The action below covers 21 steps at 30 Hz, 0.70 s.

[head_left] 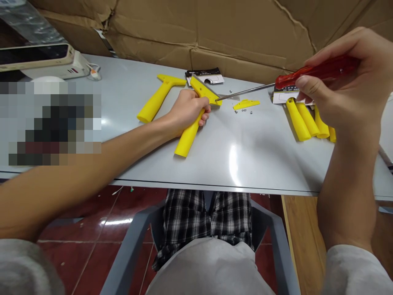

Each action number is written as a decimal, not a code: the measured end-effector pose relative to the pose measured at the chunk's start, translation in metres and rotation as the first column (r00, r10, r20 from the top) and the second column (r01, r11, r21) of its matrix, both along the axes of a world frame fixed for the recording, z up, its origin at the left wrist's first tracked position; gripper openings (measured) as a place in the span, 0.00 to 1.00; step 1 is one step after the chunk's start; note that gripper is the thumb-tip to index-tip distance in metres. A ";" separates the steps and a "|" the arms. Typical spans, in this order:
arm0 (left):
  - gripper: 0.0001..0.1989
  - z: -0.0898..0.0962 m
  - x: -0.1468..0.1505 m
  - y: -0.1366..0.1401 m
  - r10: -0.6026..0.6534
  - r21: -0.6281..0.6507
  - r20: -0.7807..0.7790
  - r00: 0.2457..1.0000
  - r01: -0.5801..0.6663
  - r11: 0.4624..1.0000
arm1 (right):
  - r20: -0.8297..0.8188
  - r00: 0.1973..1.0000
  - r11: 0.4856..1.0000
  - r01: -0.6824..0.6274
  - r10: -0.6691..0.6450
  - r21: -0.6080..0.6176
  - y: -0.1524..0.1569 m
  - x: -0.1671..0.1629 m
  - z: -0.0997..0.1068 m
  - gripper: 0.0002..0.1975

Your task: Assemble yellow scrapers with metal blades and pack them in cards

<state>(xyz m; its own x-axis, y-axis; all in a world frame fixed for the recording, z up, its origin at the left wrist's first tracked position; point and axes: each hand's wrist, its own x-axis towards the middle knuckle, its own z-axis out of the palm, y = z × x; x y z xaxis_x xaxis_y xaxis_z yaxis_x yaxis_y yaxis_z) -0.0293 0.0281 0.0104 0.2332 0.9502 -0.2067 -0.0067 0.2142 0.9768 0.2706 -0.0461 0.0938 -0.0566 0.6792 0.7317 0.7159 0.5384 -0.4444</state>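
Observation:
My left hand (190, 107) is wrapped round the neck of a yellow scraper (188, 137), whose head carries a metal blade and points away from me. In my right hand (340, 82) is a screwdriver (319, 74) with a red handle. Its long shaft slants down to the left, and the tip meets the right end of the scraper's head. A second yellow scraper handle (156, 98) lies left of my left hand. To the right of the head rest a small yellow cover piece (246, 104) and several tiny screws (244, 110). A flat metal blade (233, 97) lies behind the cover piece.
Several yellow handles (299, 121) with black-and-white packaging lie at the right, partly behind my right hand. Another packaging card (208, 76) is at the back. A phone (33, 55) sits on a white device at the left. Cardboard (230, 37) stands along the table's rear edge.

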 end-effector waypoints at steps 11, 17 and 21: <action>0.13 0.001 0.001 0.001 -0.022 0.018 0.208 0.978 0.019 1.000 | -0.045 0.973 0.972 0.230 -0.229 0.037 0.056 0.028 -0.050 0.13; 0.08 0.004 0.001 0.000 -0.009 0.006 0.214 0.977 0.008 1.000 | -0.075 0.948 0.944 0.297 -0.310 -0.141 0.084 0.034 -0.100 0.15; 0.07 0.006 0.001 0.000 -0.013 0.010 0.224 0.975 0.011 1.000 | -0.078 0.949 0.936 0.284 -0.305 -0.206 0.087 0.036 -0.112 0.15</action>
<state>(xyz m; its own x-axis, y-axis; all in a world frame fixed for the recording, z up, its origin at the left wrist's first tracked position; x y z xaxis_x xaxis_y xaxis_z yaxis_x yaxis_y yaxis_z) -0.0278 0.0277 0.0169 0.2839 0.9487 -0.1394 -0.2227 0.2066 0.9527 0.3070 0.0413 -0.0178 0.2385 0.7800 0.5785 0.7722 0.2089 -0.6001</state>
